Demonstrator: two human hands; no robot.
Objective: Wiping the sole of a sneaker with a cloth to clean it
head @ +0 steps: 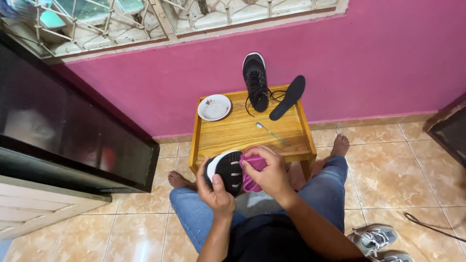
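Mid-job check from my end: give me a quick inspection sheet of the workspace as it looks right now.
Surface: small wooden table, against the pink wall.
Job's things: black-and-white shoe in left hand; pink cloth pressed on it by right hand.
Clutter: white plate, toothbrush, black shoe leaning on wall, black insole.
Grippers: both hands gripping.
Cables: dark cord on floor.
Surroundings: tiled floor, dark cabinet, grey sneakers, barred window.
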